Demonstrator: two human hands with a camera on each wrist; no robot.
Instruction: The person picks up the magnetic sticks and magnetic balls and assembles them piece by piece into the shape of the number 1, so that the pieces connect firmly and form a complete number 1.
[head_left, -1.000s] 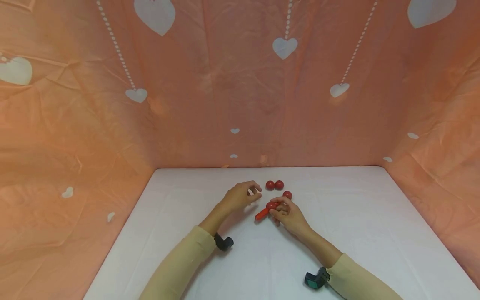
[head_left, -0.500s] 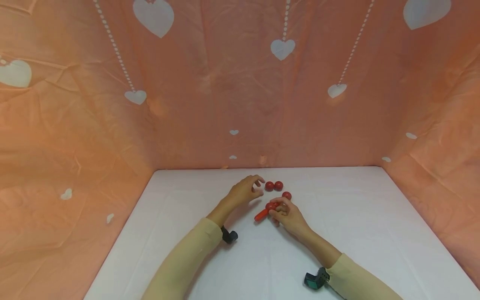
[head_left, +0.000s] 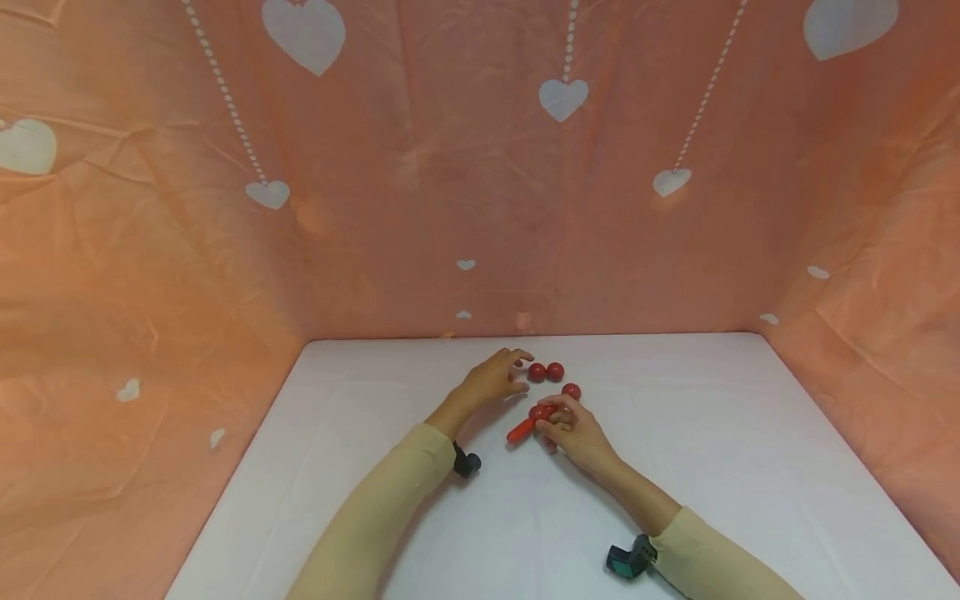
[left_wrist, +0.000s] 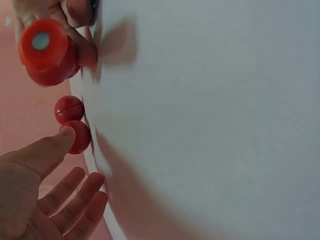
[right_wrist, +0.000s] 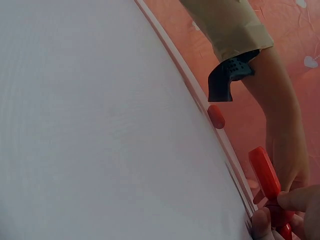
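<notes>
My right hand (head_left: 581, 433) pinches a red ball (head_left: 538, 413) between thumb and fingers. A red rod (head_left: 521, 431) sticks out from this ball toward the lower left, and a pale disc shows on its end in the left wrist view. Another red rod piece (right_wrist: 285, 231) shows below the ball, partly hidden by fingers; a further red ball (head_left: 571, 391) lies just past that hand. My left hand (head_left: 491, 379) reaches with spread fingers to a pair of red balls (head_left: 555, 372) resting side by side. Its thumb (left_wrist: 52, 149) overlaps the nearer ball (left_wrist: 79, 137) in the left wrist view.
A loose red rounded piece (right_wrist: 216, 116) lies near the left forearm in the right wrist view. White cloth covers the table (head_left: 675, 433), whose back edge meets an orange curtain (head_left: 420, 233) with white hearts. Each wrist carries a dark camera mount (head_left: 630, 560).
My left hand has moved right and a little away from me, up to the ball pair, with its fingers opening wider. My right hand keeps its hold on the ball and rod.
</notes>
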